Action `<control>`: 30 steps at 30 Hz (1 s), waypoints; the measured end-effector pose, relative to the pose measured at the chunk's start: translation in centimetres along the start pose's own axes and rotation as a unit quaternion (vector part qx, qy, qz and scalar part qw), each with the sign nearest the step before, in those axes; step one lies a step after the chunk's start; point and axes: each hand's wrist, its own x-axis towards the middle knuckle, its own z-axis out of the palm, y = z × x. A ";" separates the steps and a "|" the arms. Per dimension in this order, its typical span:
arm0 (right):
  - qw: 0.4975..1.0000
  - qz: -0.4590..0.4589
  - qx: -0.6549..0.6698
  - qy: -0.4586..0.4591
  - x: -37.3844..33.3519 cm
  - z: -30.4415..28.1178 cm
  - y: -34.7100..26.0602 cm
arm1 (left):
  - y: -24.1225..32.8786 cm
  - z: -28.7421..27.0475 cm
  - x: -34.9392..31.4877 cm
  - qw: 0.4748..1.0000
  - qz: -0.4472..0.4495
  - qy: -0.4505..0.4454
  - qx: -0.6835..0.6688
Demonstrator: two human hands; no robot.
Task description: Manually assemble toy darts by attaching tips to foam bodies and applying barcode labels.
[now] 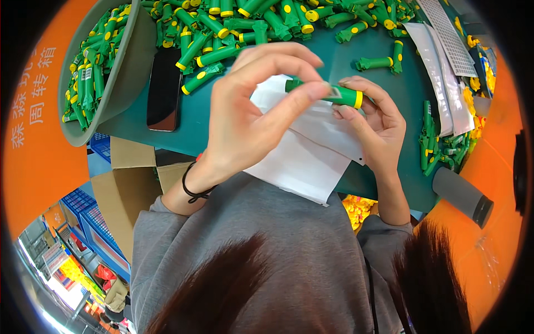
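In front of my chest my right hand [381, 125] is closed around one end of a green tube [347, 97] with a yellow end band. My left hand [250, 106] reaches over the tube's other end, thumb and forefinger pinched at a small whitish label [335, 92] that lies against the tube's side. Whether the label is fully stuck down cannot be made out. Beneath both hands white sheets [311, 156] lie over the table edge toward my lap.
Many green tubes with yellow ends [222, 28] are heaped at the table's far side. A grey-green bin [119, 92] of tubes stands at left, beside a black phone [164, 92]. White label sheets [439, 72] and a grey bottle [461, 196] are at right. An open cardboard box [125, 195] sits lower left.
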 end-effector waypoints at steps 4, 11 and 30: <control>1.000 -0.013 -0.007 -0.020 -0.4 -0.2 0.2 | 1.0 0.4 1.0 0.998 -0.005 -0.065 -0.018; 0.996 -0.059 -0.045 -0.051 -0.4 -0.4 0.3 | 1.4 0.2 1.6 0.990 -0.070 -0.120 -0.025; 0.994 -0.069 -0.057 -0.069 -0.3 -0.6 0.7 | 1.1 0.2 1.5 0.985 -0.114 -0.129 -0.024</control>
